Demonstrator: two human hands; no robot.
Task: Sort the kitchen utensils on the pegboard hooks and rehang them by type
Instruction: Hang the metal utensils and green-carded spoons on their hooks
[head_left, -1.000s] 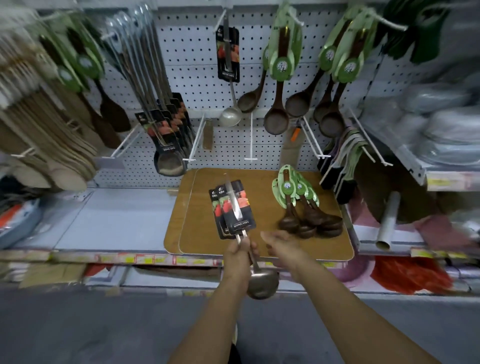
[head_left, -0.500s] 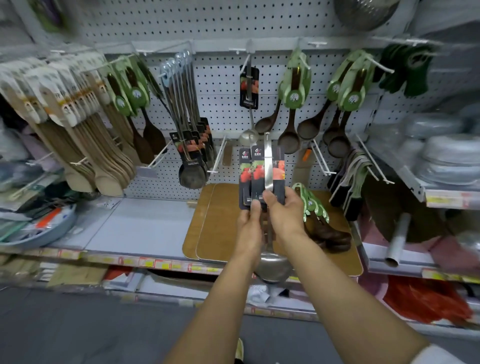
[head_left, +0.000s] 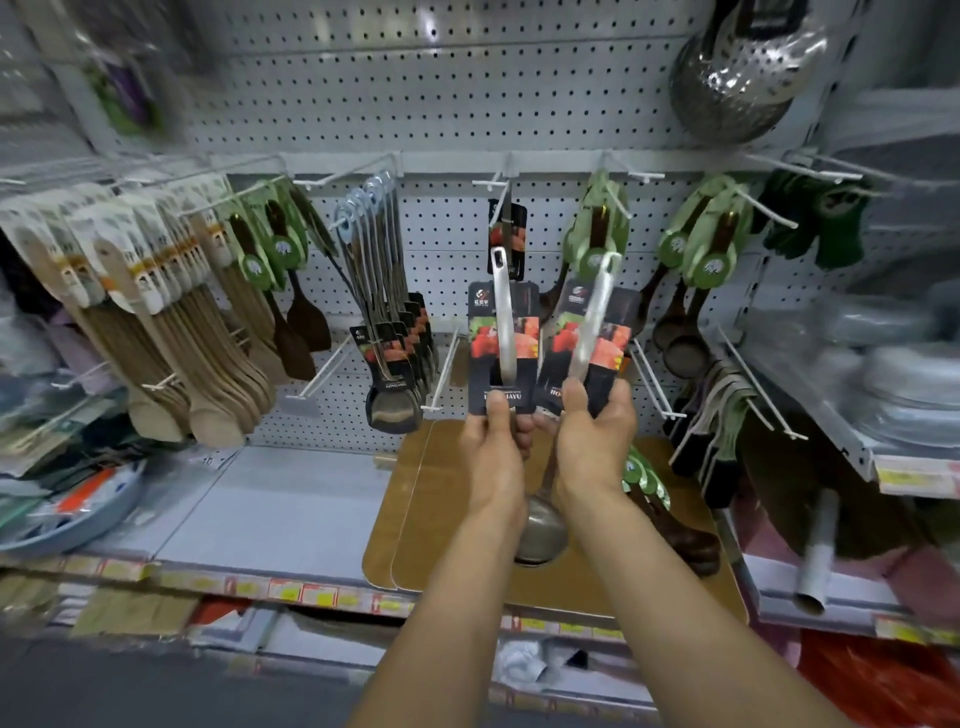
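My left hand (head_left: 493, 457) grips a steel ladle (head_left: 503, 332) on a dark card with red fruit print, held upright before the pegboard (head_left: 457, 104). My right hand (head_left: 592, 441) grips a second carded steel ladle (head_left: 589, 327), tilted right. A ladle bowl (head_left: 537, 525) shows between my wrists. Just above and behind the two, one more carded ladle (head_left: 506, 234) hangs on a white hook (head_left: 493, 182). Brown ladles with green cards (head_left: 597, 239) hang to the right, and several more lie on the wooden boards (head_left: 670, 519).
Steel turners (head_left: 389, 332) hang left of centre, wooden spatulas (head_left: 171, 332) far left. Bare white hooks (head_left: 441, 374) jut out at mid height. Wooden boards (head_left: 415, 551) lie on the grey shelf (head_left: 280, 509). A perforated steel strainer (head_left: 748, 67) hangs top right.
Both hands lifted the carded ladles from the boards up toward the pegboard. The stack has split: one ladle is now in each hand, the right one moved apart to the right.
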